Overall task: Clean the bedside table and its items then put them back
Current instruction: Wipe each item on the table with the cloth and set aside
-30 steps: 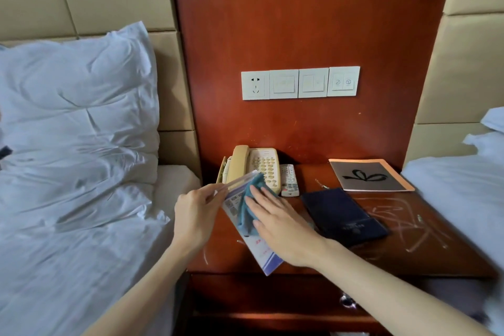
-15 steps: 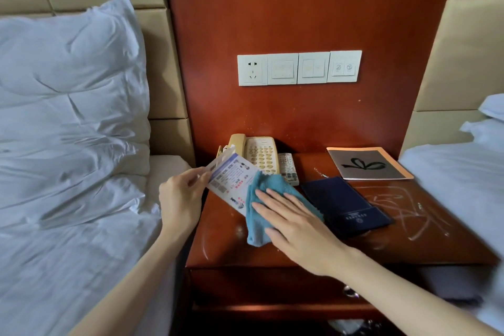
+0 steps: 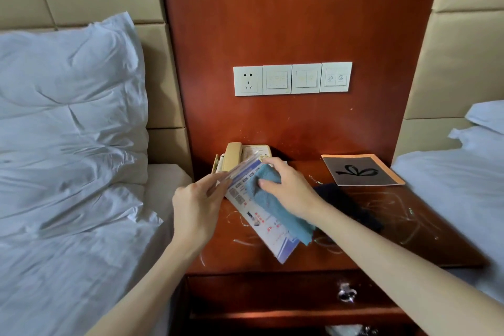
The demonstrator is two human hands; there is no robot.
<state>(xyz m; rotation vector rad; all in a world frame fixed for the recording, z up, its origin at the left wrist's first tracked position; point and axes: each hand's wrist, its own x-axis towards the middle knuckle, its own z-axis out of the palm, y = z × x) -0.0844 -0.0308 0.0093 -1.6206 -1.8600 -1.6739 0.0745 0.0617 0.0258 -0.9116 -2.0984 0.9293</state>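
Observation:
My left hand (image 3: 197,206) pinches the upper left edge of a white and blue printed card (image 3: 268,234), tilted above the red-brown bedside table (image 3: 425,243). My right hand (image 3: 290,188) presses a blue cloth (image 3: 281,207) flat against the card's upper part. The cloth hangs down over the card's right side. A beige telephone (image 3: 234,155) stands at the back left, partly hidden by the card and my hand. A dark blue folder (image 3: 351,207) lies behind my right forearm. An orange-edged booklet with a black bow (image 3: 360,170) lies at the back right.
White scratch marks cover the table top (image 3: 387,199). A drawer with a metal handle (image 3: 345,292) sits below. Beds with white linen flank the table, a pillow (image 3: 68,106) on the left. A socket and switch panel (image 3: 291,79) is on the wooden wall.
My right hand has slid the cloth up the card from its lower part to its top. The left hand lowered the card, and it now stretches toward the table's front. The camera view shifted.

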